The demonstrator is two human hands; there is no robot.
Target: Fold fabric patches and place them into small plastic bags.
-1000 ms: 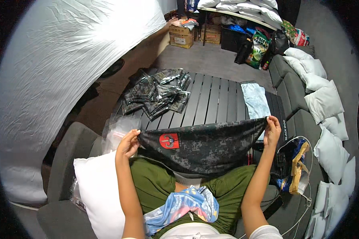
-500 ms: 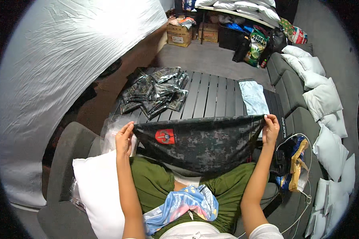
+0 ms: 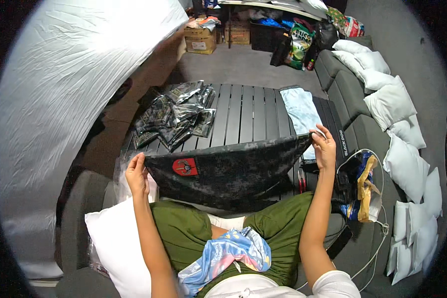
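Camouflage cloth (image 3: 233,174) stretched wide
Raised left hand (image 3: 137,175) and right hand (image 3: 325,150) pinch its corners by the table's (image 3: 247,111) near edge.

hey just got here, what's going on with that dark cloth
A person seated at a black slatted table is holding a dark camouflage cloth stretched out by its upper corners, one in the left hand and one in the right hand. The cloth sags between them and shows a red patch toward its left end. On the table, a pile of shiny dark packets lies at the left and a light blue cloth at the right.
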